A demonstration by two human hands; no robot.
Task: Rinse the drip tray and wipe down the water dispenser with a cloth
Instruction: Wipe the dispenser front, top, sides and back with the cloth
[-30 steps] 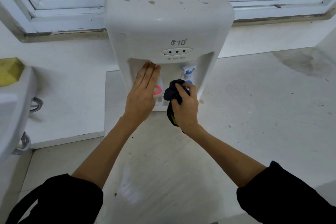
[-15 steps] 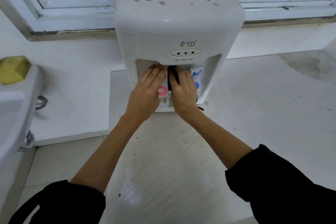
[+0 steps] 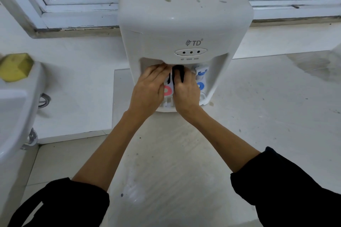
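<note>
The water dispenser (image 3: 184,29) fills the middle of my view, standing on the pale table (image 3: 258,116) below a window frame (image 3: 77,7). Grey spots dot its top panel, so I judge that part not yet wiped. At the left edge I can see a white sink (image 3: 16,97) with a yellow sponge (image 3: 15,67) on its rim.

As I read it, the job is in the wiping stage and only partly done: the work is inside the tap recess, while the top, the sides and the front panel are left. I see pale ridged plastic at the foot of the recess, which may be the drip tray, but my hands cover most of it and I cannot tell whether it has been rinsed.

My left hand (image 3: 147,90) lies flat over the left part of the recess, fingers straight and reaching up under the overhang, holding nothing. My right hand (image 3: 186,92) is just beside it, almost touching, fingers curled round the dark cloth (image 3: 178,73), which it presses up against the back of the recess below the indicator lights. Only a small bunch of cloth shows above my knuckles.

The red tap (image 3: 168,91) peeks out between my two hands; the blue tap (image 3: 200,81) sits just to the right of my right hand, uncovered.
</note>
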